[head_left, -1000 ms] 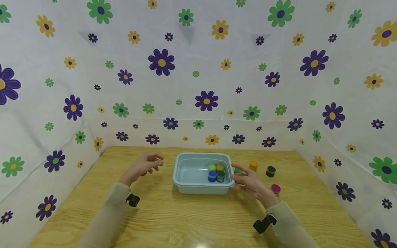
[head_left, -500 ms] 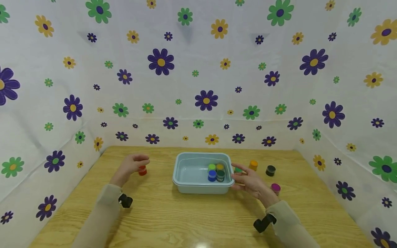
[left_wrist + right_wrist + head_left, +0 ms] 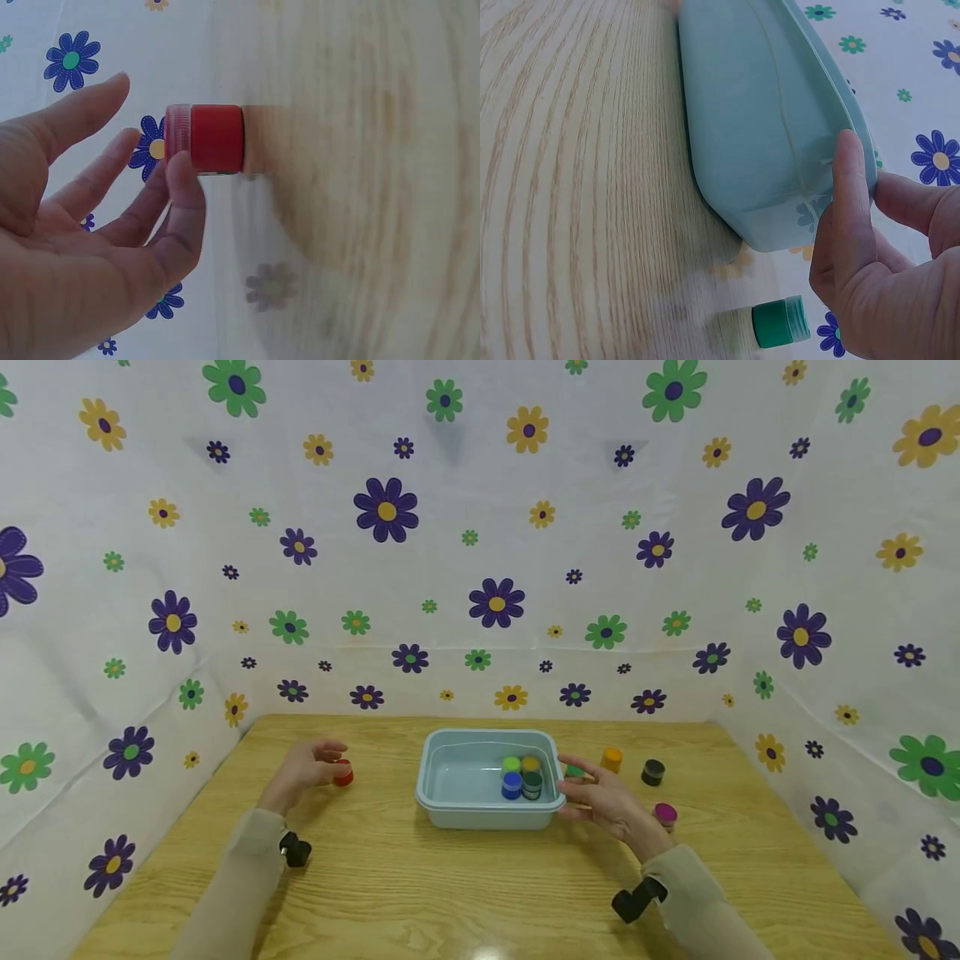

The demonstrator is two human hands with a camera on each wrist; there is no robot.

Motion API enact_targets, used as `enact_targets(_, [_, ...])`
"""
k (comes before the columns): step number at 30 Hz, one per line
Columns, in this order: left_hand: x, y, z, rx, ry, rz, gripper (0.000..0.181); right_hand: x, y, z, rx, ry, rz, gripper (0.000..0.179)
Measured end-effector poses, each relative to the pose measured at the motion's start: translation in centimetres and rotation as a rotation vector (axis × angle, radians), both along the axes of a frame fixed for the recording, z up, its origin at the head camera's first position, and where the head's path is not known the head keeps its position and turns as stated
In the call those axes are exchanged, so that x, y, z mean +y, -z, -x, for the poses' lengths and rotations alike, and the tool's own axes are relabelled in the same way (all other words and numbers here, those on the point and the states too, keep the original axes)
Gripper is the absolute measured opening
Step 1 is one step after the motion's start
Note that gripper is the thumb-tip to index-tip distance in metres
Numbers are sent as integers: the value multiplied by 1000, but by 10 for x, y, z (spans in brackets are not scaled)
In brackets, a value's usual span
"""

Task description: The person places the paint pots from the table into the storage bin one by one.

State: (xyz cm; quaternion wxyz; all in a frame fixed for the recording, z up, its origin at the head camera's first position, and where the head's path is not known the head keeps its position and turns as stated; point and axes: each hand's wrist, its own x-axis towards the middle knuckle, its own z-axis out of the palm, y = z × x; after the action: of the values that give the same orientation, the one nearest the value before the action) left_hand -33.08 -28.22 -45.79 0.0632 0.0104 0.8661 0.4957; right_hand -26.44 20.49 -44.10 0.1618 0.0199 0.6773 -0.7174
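Note:
My left hand is beside a small red paint jar with a clear lid, standing upright at the left of the table. Its fingers are loosely bent and the thumb stands apart. One fingertip overlaps the lid in the left wrist view; whether it touches, I cannot tell. A pale blue plastic basin sits mid-table. My right hand holds its right end by the rim, thumb and fingers at the edge. Inside the basin's right side are several paint jars, among them a blue jar and a dark green jar.
Right of the basin are a green jar, partly hidden by my hand in the head view, an orange jar, a black jar and a magenta jar. Flowered cloth walls surround the wooden table.
My left hand has moved left and slightly down to the red jar, which it hid at first. The right hand stays on the basin, and the jars keep their places.

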Motion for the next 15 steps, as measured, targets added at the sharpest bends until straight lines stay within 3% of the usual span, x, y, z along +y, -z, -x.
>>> enact_targets(6, [-1, 8, 3, -105, 7, -32, 57, 0, -1, 1, -3, 4, -3, 61])
enact_targets(15, [-3, 11, 4, -116, 11, -21, 55, -2, -1, 0, 5, -14, -2, 62])
